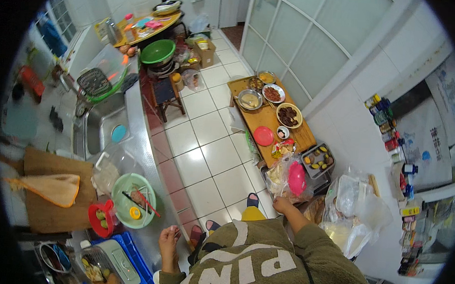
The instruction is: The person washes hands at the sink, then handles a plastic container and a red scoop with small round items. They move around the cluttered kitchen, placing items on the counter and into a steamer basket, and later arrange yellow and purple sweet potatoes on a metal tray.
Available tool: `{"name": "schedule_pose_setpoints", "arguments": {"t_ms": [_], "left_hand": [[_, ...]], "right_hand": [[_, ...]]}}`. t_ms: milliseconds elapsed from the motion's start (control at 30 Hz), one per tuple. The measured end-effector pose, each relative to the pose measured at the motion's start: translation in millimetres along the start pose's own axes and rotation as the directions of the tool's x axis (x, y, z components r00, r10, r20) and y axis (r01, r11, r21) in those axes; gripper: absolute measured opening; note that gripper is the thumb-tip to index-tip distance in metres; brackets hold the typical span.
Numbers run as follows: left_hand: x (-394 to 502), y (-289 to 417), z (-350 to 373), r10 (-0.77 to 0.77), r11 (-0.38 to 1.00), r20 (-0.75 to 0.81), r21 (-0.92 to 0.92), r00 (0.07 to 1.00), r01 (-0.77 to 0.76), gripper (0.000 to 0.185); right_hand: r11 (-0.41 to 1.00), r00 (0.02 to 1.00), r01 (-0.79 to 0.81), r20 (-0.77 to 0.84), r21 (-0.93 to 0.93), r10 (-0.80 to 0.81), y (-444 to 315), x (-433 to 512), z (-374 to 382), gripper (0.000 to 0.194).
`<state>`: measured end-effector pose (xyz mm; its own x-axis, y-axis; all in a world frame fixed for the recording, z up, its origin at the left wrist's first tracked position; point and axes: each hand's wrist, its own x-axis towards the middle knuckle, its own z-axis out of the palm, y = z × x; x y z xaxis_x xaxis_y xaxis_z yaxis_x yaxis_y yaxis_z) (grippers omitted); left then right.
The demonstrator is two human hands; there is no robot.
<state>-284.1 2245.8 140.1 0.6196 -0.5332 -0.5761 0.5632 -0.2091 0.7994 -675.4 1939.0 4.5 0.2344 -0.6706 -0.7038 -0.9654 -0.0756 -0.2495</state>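
Note:
My left hand hovers by the edge of the steel counter, its fingers curled together, with no object visible in them. Nearest to it on the counter is a pale green plastic basin holding a black and a red stick-like utensil, a yellow ring-shaped piece and a brownish lump. My right hand is half closed at the lower edge of a clear plastic bag, beside a bright pink item. Whether its fingers grip the bag cannot be told from here.
A low wooden table on the right bears several dishes of food, a red plate and a grey tray. Left are a sink, a cutting board and a red basket. A stool stands on the tiled floor.

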Motion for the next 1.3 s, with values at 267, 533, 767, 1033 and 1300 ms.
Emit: {"name": "schedule_pose_setpoints", "arguments": {"t_ms": [267, 533, 767, 1033, 1300], "left_hand": [[13, 28, 58, 0.091, 0.993, 0.122, 0.059, 0.988, -0.099, 0.022], [31, 22, 54, 0.057, 0.995, 0.183, 0.074, 0.981, -0.071, 0.023], [71, 34, 70, -0.021, 0.997, 0.111, -0.076, 0.994, 0.029, 0.014], [149, 73, 165, -0.170, 0.966, -0.085, 0.184, 0.982, 0.183, 0.019], [201, 95, 286, -0.321, 0.839, -0.117, 0.424, 0.940, 0.339, 0.024]], "right_hand": [[0.989, 0.921, -0.145, -0.372, -0.039, 0.120, 95, -8, 42, 0.027], [0.986, 0.882, -0.016, -0.462, 0.166, 0.092, 30, 19, 8, 0.026], [0.688, 0.963, 0.071, -0.229, 0.722, 0.141, -36, 69, -25, 0.023], [0.860, 0.909, -0.083, -0.316, 0.504, 0.273, 46, 236, -68, 0.009], [-0.085, 0.976, -0.064, 0.080, 0.994, 0.203, 100, 396, -162, 0.010]]}}
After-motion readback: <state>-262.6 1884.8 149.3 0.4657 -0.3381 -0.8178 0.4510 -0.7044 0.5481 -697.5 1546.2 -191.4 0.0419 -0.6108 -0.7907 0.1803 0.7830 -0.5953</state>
